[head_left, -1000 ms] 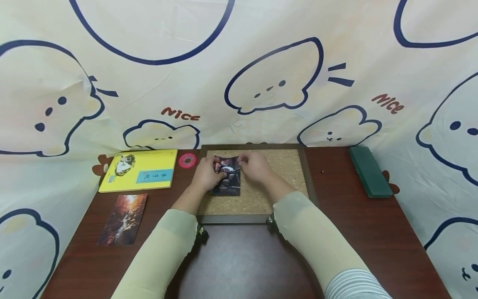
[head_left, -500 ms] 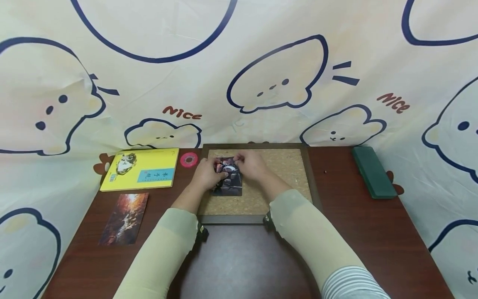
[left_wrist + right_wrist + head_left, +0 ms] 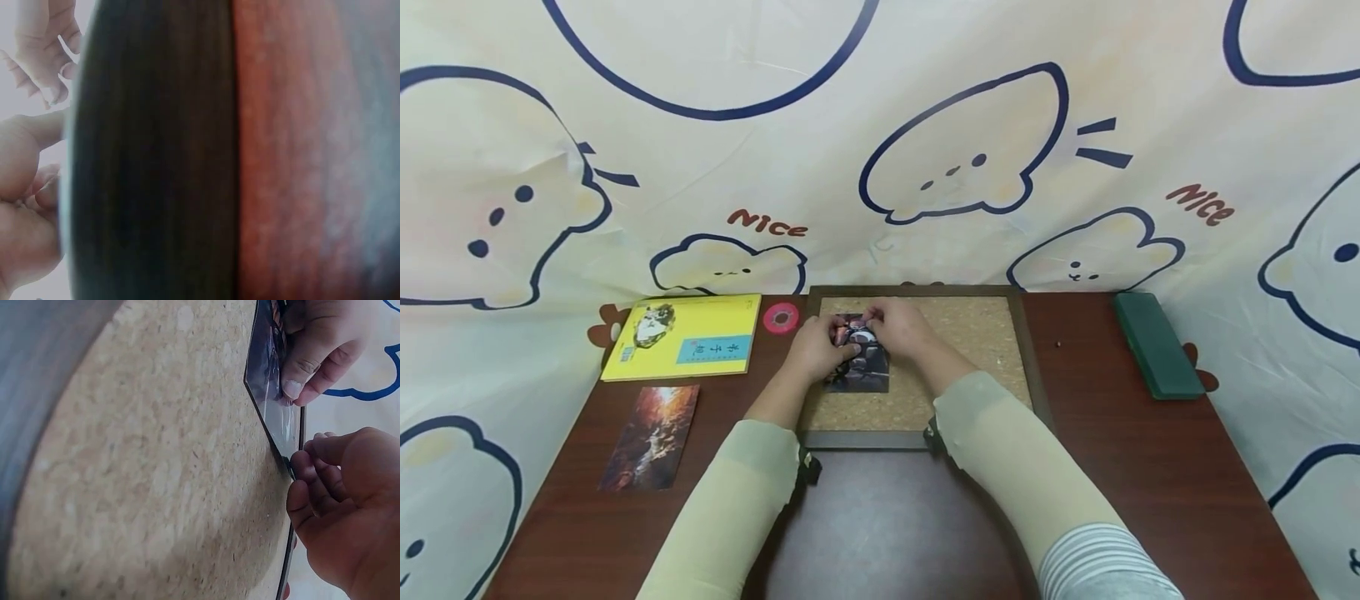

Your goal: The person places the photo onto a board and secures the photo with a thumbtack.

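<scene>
A dark glossy picture card (image 3: 863, 371) lies on the left part of a framed cork board (image 3: 955, 400). My left hand (image 3: 816, 348) holds the card's upper left side, its thumb lying over the picture. At the top edge, near the upper right corner, the thumb and index finger of my right hand (image 3: 901, 325) pinch close together. In the right wrist view the card (image 3: 265, 381) shines near its top, with my left hand (image 3: 322, 347) above and my right hand (image 3: 350, 500) below. Both hands show only partly in the left wrist view, beside the board's blurred dark frame (image 3: 153, 150).
A pink ring-shaped roll (image 3: 781, 317) sits left of the board. Beyond it lies a yellow book (image 3: 700, 317), with a second picture card (image 3: 651, 437) nearer me. A green oblong case (image 3: 1157, 346) is at the far right. Patterned cloth (image 3: 925, 150) hangs behind the table.
My right hand has slid a little left along the card's top edge, toward my left hand. The left hand keeps its place on the card; the view has shifted slightly.
</scene>
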A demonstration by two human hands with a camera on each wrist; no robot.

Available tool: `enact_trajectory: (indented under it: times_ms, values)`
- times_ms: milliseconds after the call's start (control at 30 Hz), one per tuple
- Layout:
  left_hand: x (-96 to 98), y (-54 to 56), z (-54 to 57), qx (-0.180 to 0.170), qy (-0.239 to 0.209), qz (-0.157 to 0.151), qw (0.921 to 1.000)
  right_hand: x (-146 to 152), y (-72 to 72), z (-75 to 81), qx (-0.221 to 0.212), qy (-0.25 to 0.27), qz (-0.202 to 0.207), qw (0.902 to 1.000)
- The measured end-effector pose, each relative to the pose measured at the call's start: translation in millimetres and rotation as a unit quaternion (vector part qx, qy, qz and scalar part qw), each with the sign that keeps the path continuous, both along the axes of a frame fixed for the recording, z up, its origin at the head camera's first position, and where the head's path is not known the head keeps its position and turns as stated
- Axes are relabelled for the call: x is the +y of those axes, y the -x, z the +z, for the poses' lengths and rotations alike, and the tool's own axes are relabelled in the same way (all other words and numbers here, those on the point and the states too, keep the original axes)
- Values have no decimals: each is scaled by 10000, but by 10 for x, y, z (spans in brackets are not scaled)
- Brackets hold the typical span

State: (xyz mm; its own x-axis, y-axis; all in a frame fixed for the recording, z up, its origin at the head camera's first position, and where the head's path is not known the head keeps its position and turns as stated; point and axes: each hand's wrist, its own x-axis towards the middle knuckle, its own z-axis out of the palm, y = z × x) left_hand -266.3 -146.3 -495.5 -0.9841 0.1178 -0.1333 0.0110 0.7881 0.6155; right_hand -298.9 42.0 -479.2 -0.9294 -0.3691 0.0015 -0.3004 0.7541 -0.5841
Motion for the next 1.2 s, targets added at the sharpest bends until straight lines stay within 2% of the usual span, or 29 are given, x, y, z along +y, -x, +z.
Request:
enact_trajectory:
  times_ms: [200, 767, 967, 1200]
  values:
    - [6, -9, -18, 65, -132, 32, 9999, -49, 43, -21, 13, -88, 71, 9999]
    - [18, -18, -51, 221, -108, 42, 9997, -153, 164, -87, 11, -541, -50, 9985]
    - [18, -25, -56, 219, -126, 73, 9997, -175, 179, -59, 18, -579, -70, 9983]
    - [25, -40, -52, 193, -157, 154, 9996, -209, 186, -8, -216, -690, -121, 9973]
